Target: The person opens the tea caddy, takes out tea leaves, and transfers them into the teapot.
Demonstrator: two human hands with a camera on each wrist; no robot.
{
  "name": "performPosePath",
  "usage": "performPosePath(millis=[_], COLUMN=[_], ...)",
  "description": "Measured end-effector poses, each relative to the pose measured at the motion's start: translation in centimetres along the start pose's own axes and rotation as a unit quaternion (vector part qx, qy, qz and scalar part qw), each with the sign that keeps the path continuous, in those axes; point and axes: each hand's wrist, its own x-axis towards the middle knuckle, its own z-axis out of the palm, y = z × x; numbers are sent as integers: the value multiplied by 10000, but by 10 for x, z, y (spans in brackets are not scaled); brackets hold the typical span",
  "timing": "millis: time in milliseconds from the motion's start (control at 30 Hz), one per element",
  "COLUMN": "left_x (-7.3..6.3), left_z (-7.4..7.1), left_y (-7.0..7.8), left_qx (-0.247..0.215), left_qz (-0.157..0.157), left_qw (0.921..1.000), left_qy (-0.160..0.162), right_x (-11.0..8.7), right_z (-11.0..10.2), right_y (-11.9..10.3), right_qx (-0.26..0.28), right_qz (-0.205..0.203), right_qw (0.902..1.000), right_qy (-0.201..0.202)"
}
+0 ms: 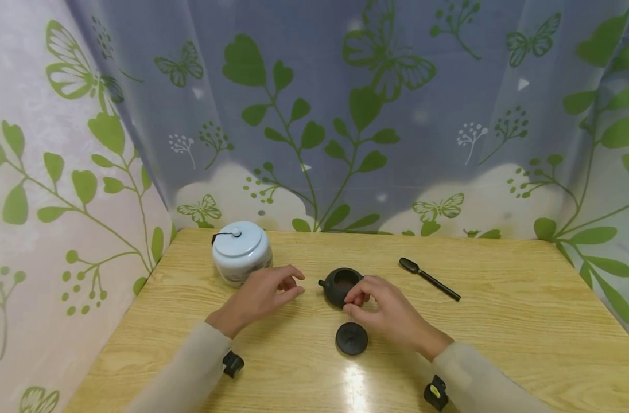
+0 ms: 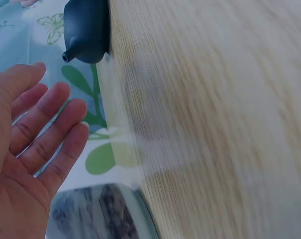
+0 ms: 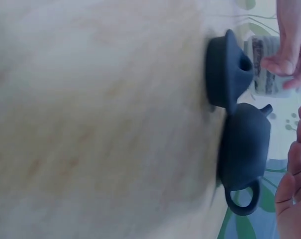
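A dark, lidless teapot [image 1: 333,296] stands mid-table, its spout to the left. Its round lid [image 1: 352,339] lies on the wood just in front, knob up in the right wrist view. My right hand [image 1: 389,310] hovers by the teapot's right side with loosely bent fingers. In the right wrist view those fingers [image 3: 296,158] are apart from the pot and hold nothing. Between the pot and a pale lidded jar [image 1: 240,255] is my left hand [image 1: 265,293], fingers relaxed and holding nothing. The left wrist view shows the palm and spread fingers [image 2: 46,132] clear of both things.
To the right of the teapot lies a black scoop [image 1: 430,279] with a long handle. The wooden table [image 1: 526,321] meets a patterned cloth backdrop [image 1: 428,143] at its far edge. Both wrists carry small black devices [image 1: 233,363].
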Motion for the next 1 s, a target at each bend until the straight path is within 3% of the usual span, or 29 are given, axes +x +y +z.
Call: performPosePath(millis=[267,433,1000], left_x=[-21,-31,-61], left_z=[-16,-27,-59], left_y=[-20,-34,-73], left_qx=[-275,-443,-48], left_qz=[56,252,-544], left_qw=[9996,9979,9947], left_qy=[99,407,875], right_x=[18,26,55], right_z=[-4,-7,-11], right_y=[-10,-13,-22], right_qx=[45,34,189], right_qz=[25,-53,51], right_qw=[9999,9998,9995], right_qy=[138,202,230])
